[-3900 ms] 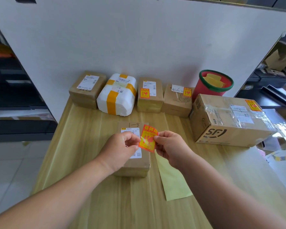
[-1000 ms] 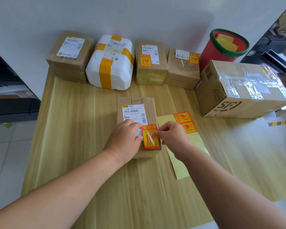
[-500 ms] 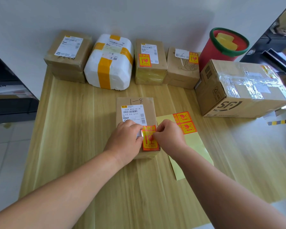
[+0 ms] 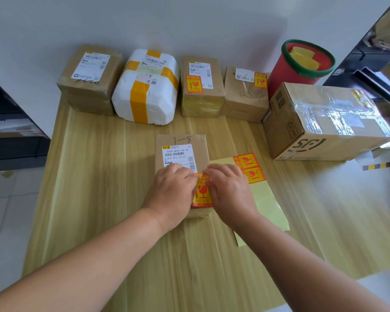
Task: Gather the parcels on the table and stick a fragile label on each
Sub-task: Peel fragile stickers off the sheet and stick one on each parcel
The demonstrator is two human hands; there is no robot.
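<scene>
parcel, flat, wrapped in brown paper, marked "1-8" (image 4: 181,143): lies mid-way across the pale wooden table (image 4: 95,188), with a white shipping slip on top.
fragile label, orange-red, rectangular (image 4: 202,195): on the parcel's near right corner, below the slip.
left hand (image 4: 173,191): rests on the parcel, fingertips pressed down at the label's upper left edge.
right hand (image 4: 229,191): fingertips pressed down at the label's upper right edge, pinching nothing.
yellow backing sheet (image 4: 270,208): flat on the table just right of the parcel, partly under the right hand, with two spare orange-red labels (image 4: 249,168) at its far end.
large taped carton (image 4: 324,124): far right, beside a red bucket with green rim (image 4: 291,73).
</scene>
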